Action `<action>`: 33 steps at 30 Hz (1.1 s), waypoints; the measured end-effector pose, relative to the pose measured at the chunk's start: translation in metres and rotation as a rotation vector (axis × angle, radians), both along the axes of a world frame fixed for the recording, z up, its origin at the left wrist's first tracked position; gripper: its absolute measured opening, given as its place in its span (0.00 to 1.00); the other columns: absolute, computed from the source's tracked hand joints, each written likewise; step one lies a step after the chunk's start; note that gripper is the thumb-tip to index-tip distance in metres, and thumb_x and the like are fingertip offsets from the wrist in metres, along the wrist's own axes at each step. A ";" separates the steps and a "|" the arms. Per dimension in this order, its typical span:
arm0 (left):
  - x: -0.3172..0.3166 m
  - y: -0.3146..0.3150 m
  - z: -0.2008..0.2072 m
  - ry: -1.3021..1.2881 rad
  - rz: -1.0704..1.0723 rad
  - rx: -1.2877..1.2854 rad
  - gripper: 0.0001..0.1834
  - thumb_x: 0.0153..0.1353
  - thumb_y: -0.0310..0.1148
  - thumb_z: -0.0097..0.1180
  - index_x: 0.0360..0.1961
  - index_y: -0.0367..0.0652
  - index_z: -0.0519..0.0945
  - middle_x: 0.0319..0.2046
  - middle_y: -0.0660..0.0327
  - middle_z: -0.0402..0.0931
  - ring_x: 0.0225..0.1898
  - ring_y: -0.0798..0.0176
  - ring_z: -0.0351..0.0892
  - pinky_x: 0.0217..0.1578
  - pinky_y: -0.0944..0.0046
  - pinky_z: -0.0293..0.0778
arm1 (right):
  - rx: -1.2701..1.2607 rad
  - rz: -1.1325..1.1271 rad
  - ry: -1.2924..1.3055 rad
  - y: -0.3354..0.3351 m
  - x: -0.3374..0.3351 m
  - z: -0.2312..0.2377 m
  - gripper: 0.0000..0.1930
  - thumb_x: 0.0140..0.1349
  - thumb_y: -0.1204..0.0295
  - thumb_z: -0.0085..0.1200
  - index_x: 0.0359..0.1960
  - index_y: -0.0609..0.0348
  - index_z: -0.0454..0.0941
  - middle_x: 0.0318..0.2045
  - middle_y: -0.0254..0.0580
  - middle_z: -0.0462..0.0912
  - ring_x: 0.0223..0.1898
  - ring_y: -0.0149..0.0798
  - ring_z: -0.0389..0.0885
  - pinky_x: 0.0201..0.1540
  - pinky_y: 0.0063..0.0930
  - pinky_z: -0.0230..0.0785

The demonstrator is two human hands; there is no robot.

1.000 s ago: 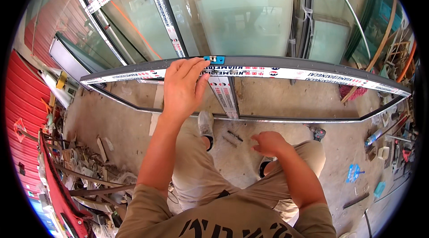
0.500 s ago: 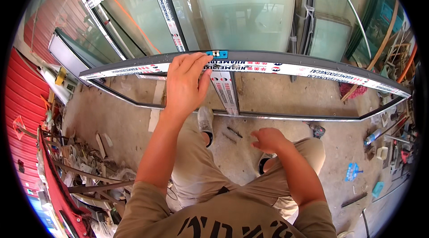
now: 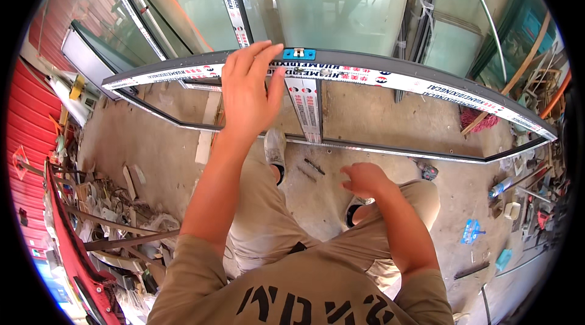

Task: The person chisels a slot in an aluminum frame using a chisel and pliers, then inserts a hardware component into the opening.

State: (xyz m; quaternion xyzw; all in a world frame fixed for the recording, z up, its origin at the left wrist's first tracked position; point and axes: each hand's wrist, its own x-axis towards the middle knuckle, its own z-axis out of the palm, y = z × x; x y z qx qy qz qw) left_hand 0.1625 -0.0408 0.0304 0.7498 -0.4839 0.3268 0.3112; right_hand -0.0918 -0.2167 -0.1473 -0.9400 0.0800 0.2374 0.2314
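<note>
A large dark grey window frame (image 3: 408, 71) stands upright across in front of me, its near face covered with printed white protective film. My left hand (image 3: 251, 90) holds the top rail, fingers over the upper edge and thumb against the near face. Right beside its fingertips, a small blue fitting (image 3: 309, 54) with a metal piece in its middle sits on the rail's top edge. A film-covered upright bar (image 3: 304, 108) runs down from the rail. My right hand (image 3: 367, 180) hangs in the air near my right knee, fingers loosely curled and apart, with nothing visible in it.
Glass panes (image 3: 338, 14) lean behind the frame. On the floor lie a power drill (image 3: 428, 171), a thin dark tool (image 3: 314, 166) and a blue plastic piece (image 3: 470, 232). Scrap (image 3: 109, 209) is heaped at left; a red shutter (image 3: 27, 117) stands beyond it.
The view has shifted a little, so the frame sits higher in it. My left fingers have drawn slightly back from the blue fitting, which now shows whole. My right hand is much the same.
</note>
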 end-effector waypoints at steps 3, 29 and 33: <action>0.010 -0.004 0.006 -0.007 -0.009 0.002 0.23 0.67 0.31 0.68 0.63 0.44 0.83 0.58 0.55 0.84 0.59 0.44 0.79 0.64 0.45 0.71 | 0.003 -0.006 -0.002 0.000 -0.001 -0.001 0.24 0.71 0.53 0.62 0.63 0.50 0.84 0.52 0.53 0.90 0.57 0.59 0.87 0.57 0.53 0.79; 0.120 -0.058 -0.004 0.094 -0.028 0.331 0.36 0.55 0.40 0.75 0.66 0.45 0.81 0.62 0.50 0.81 0.68 0.43 0.75 0.70 0.44 0.67 | 0.134 -0.292 -0.151 0.008 0.007 0.019 0.30 0.71 0.60 0.65 0.72 0.52 0.77 0.44 0.46 0.90 0.45 0.53 0.89 0.50 0.47 0.79; 0.119 -0.055 -0.017 0.111 -0.080 0.273 0.36 0.56 0.39 0.75 0.66 0.50 0.79 0.59 0.52 0.83 0.66 0.44 0.77 0.69 0.45 0.68 | 0.374 -0.573 -0.606 -0.011 0.066 0.047 0.34 0.72 0.59 0.65 0.76 0.57 0.71 0.37 0.42 0.89 0.31 0.34 0.85 0.38 0.32 0.78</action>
